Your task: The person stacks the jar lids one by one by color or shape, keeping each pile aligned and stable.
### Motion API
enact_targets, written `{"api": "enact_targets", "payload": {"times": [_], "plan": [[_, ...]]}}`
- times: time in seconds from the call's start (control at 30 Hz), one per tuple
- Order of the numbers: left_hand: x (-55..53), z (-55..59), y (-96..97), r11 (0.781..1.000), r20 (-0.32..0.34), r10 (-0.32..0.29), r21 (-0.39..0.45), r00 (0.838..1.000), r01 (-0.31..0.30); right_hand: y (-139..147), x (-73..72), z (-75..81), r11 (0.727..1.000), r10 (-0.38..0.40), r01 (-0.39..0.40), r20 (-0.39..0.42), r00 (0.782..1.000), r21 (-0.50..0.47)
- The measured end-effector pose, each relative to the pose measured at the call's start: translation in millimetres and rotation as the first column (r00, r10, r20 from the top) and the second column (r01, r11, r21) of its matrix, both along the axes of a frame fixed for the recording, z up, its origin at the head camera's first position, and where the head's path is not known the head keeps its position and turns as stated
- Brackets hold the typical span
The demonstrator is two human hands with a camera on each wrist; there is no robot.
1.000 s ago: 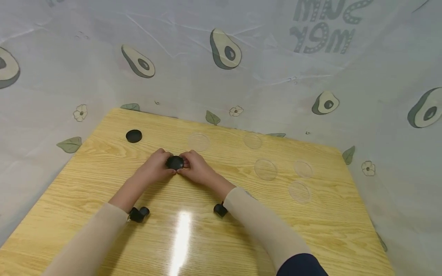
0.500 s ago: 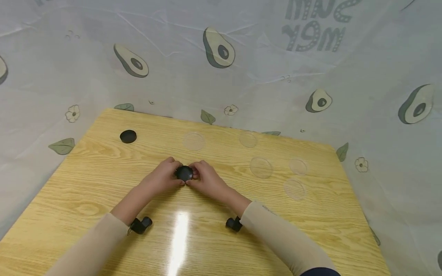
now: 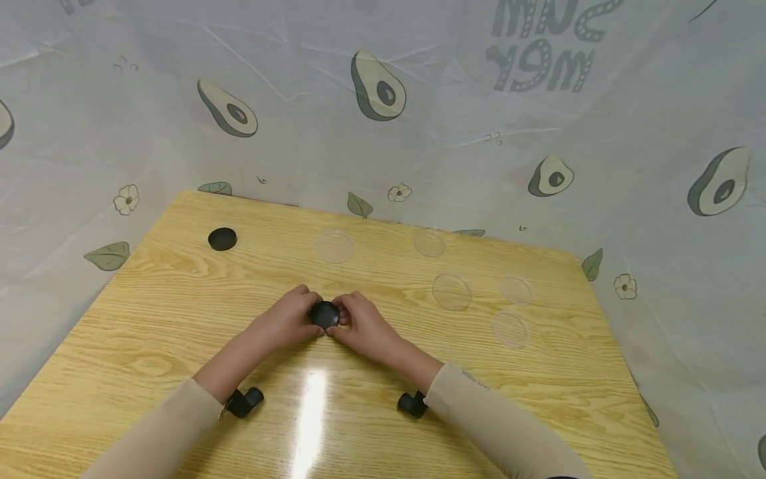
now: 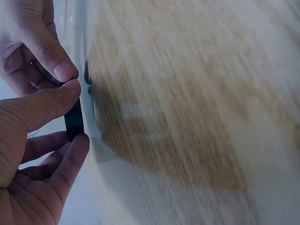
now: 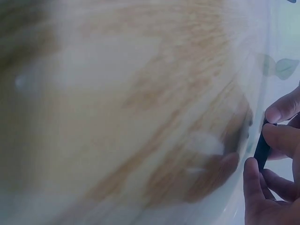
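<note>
Pinched at opposite edges by left hand (image 3: 292, 320) and right hand (image 3: 365, 328): shallow round black cap (image 3: 325, 316), held over the middle of the wood-grain table (image 3: 179, 313). Second black cap (image 3: 223, 239) sits back left; five clear discs (image 3: 451, 293) lie toward back and right.

The person's bare left hand (image 3: 290, 321) and right hand (image 3: 368, 328) emerge from a close-fitting beige fabric left sleeve (image 3: 161, 431) and matching right sleeve (image 3: 498, 419), which bears a small grey marking (image 3: 471, 378), unreadable here. The person wears a rounded black left wrist camera (image 3: 241, 404) and similar right wrist camera (image 3: 411, 404).
</note>
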State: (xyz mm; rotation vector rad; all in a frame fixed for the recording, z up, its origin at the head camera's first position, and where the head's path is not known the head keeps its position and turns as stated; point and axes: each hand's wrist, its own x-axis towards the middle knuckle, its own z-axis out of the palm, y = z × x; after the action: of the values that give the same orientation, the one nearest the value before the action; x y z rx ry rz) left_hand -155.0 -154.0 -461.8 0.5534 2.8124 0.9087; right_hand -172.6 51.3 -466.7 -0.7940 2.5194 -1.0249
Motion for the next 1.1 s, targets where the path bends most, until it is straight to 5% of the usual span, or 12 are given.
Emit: {"api": "enact_targets", "payload": {"times": [1.1], "plan": [[2.2,-6.5,5.0,1.0,-0.003,-0.013,-0.01,1.0,0.013,1.4,4.1,-7.0,0.999,-0.012,0.013,-0.022,1.0,0.03]]}}
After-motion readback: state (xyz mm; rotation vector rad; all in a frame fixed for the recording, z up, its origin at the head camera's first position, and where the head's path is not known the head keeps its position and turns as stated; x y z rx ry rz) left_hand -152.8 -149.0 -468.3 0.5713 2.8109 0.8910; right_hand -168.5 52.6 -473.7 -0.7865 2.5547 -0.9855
